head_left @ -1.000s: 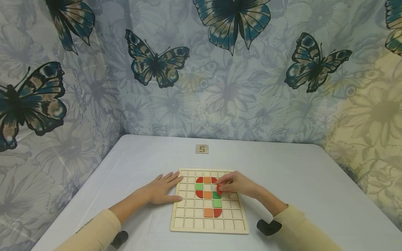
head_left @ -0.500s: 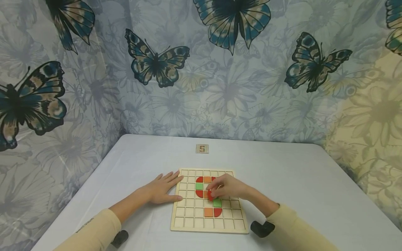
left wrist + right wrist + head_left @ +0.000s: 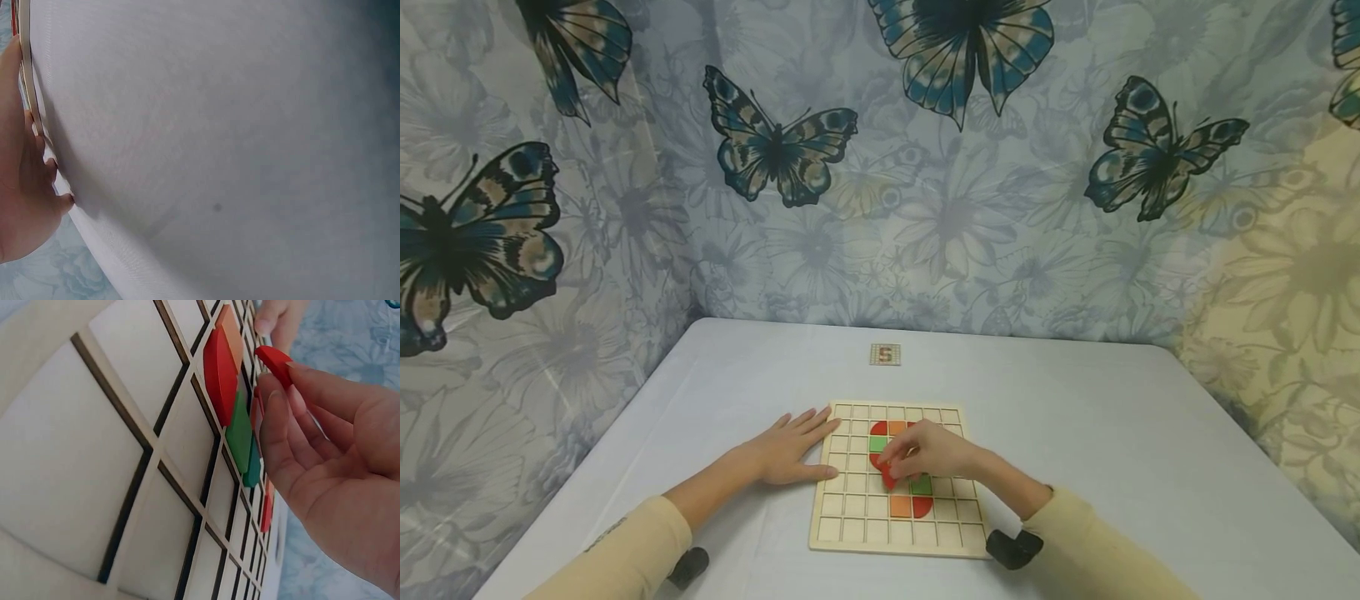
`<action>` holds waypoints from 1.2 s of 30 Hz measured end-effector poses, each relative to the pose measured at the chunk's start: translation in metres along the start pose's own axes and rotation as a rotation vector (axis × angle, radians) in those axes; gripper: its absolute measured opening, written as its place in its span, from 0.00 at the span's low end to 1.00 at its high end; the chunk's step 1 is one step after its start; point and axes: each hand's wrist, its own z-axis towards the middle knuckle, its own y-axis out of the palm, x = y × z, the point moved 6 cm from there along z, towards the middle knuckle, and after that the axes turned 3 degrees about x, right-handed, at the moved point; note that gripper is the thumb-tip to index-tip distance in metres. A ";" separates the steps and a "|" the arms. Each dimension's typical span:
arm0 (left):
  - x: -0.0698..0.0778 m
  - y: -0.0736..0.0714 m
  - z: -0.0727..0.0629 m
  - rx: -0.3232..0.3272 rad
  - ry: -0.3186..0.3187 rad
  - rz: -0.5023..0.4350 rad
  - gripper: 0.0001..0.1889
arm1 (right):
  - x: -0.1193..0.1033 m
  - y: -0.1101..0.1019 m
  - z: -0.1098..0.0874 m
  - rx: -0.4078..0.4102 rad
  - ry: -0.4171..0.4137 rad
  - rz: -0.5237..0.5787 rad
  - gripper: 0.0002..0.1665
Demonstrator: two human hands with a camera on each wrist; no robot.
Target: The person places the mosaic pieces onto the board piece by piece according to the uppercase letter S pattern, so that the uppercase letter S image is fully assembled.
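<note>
A pale wooden grid board point(image 3: 842, 529) lies on the table. Above its middle, my right hand point(image 3: 936, 452) pinches a red piece point(image 3: 275, 364) with a curved edge between thumb and fingertips, held off the cells. My left hand point(image 3: 786, 454) lies spread on the table, its fingertips and thumb touching the board's left edge. Set in the cells are a red rounded tile point(image 3: 878, 427), an orange tile point(image 3: 897, 427), a light green tile point(image 3: 877, 444), and lower down a second orange tile point(image 3: 900, 506) beside another red rounded tile point(image 3: 922, 507). The right hand hides some of the middle tiles.
Behind the board lies a small card point(image 3: 885, 355) with a gridded figure like a 5 or S. White cloth point(image 3: 1075, 433) covers the table. Butterfly-printed fabric point(image 3: 820, 258) hangs at the back and sides. A dark camera point(image 3: 1015, 549) sits at the right wrist.
My right hand has carried the red piece leftward and slightly nearer across the board, from the upper right of the tiles to the middle. The left hand has stayed at the board's edge.
</note>
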 end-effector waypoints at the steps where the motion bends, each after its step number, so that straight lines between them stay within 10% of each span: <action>1: 0.000 0.000 0.000 -0.002 0.000 0.000 0.46 | 0.000 0.001 0.000 -0.005 0.001 0.005 0.10; 36: 0.003 0.000 -0.002 -0.006 -0.017 0.001 0.45 | -0.009 0.022 0.005 -0.040 0.023 -0.170 0.06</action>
